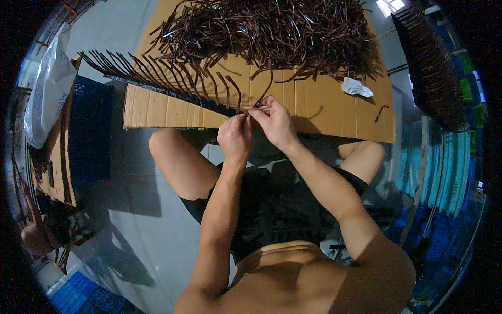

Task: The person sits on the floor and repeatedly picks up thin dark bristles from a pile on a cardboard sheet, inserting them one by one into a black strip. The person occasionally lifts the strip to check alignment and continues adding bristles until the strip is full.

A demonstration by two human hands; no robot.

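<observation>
A thin, dark brown stem (271, 82), curved along its length, rises from the right grip (277, 123), whose thumb and fingertips pinch its lower end. Just beside it, a long dark strip (209, 105) bristles with a row of similar curved stems and runs off to the upper left. The left grip (235, 138) is closed on the strip's near end, its exact contact partly hidden. Both are at the front edge of the cardboard-topped bench (348, 118); beyond lies a tangled brown pile (272, 39).

The strips (277, 36) are dark brown, the cardboard (361, 116) faintly lined tan.
</observation>
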